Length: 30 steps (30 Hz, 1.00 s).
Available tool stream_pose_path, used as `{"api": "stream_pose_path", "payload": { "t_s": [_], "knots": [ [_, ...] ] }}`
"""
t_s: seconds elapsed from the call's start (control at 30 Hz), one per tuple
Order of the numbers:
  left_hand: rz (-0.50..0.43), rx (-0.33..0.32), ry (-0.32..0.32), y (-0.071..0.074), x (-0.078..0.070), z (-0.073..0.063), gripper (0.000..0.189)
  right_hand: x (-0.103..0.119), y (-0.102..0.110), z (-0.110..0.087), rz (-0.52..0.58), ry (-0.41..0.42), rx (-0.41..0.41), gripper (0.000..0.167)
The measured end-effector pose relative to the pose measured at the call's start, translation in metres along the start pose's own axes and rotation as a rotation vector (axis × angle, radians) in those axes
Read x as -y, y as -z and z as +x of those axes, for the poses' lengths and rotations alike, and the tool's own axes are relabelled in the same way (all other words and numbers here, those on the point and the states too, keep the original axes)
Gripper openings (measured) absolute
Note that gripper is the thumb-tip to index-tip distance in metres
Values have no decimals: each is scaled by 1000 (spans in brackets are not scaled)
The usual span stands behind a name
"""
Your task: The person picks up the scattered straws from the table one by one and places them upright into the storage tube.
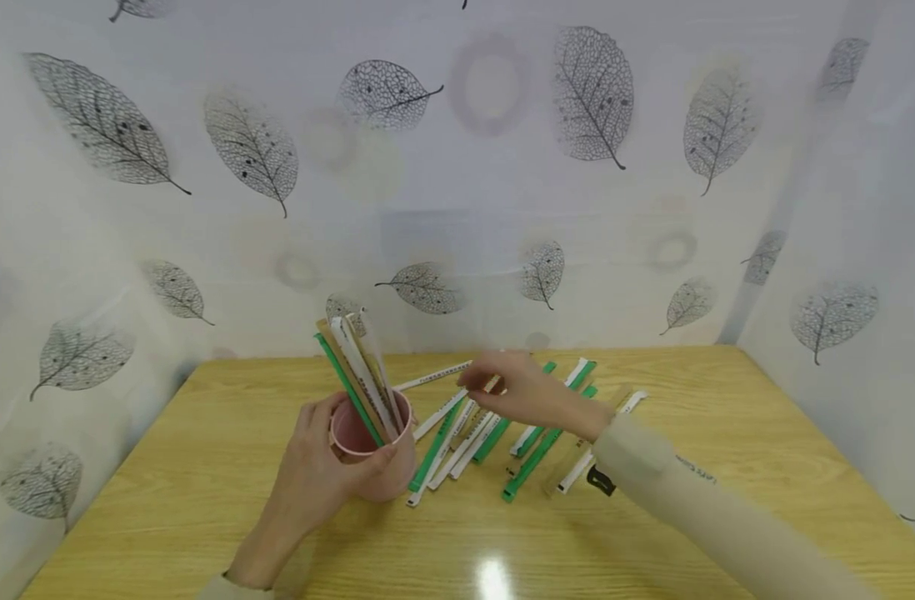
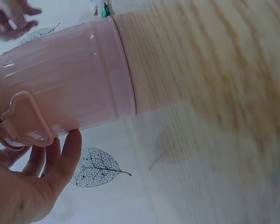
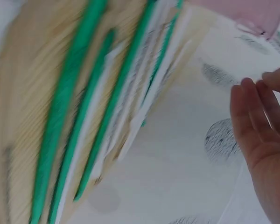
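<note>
My left hand point(image 1: 307, 475) grips a small pink bucket point(image 1: 386, 483) by its rim and side, thumb at the front. The left wrist view shows the bucket's wire handle point(image 2: 43, 119) and my fingers curled under its side. Several long, thin wrapped sticks, green, white and brown point(image 1: 363, 379), lean inside the bucket toward the left. Over the loose wrapped sticks point(image 1: 457, 442) on the table hovers my right hand point(image 1: 521, 387), its fingers loosely bent and nothing visible between them. In the right wrist view, the fingertips of that hand point(image 3: 263, 116) are close to its thumb, apart from the sticks.
More green and white wrapped sticks point(image 1: 540, 450) lie slantwise under and beside my right forearm. A small black object point(image 1: 600, 481) shows near the right sleeve. A pale leaf-patterned sheet point(image 1: 465, 208) rises behind the wooden table point(image 1: 225, 433) and along both sides.
</note>
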<state>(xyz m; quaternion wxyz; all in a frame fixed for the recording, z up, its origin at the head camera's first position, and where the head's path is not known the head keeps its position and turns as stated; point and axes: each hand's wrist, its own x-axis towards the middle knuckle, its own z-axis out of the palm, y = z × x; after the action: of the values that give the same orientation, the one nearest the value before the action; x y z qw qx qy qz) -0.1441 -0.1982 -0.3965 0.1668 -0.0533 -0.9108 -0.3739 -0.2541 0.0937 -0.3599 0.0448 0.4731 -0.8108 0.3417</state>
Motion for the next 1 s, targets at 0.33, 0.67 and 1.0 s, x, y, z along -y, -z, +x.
{"api": "stream_pose_path", "payload": {
  "t_s": [0.33, 0.67, 1.0],
  "knots": [
    [-1, -7, -8, 0, 0, 0, 88, -30, 18, -54, -359, -154, 370, 36],
    [-11, 5, -10, -2, 2, -1, 88, -36, 11, -68, -531, -96, 387, 25],
    [0, -2, -25, 0, 2, -1, 87, -37, 11, -69, -552, -23, 344, 24]
  ]
}}
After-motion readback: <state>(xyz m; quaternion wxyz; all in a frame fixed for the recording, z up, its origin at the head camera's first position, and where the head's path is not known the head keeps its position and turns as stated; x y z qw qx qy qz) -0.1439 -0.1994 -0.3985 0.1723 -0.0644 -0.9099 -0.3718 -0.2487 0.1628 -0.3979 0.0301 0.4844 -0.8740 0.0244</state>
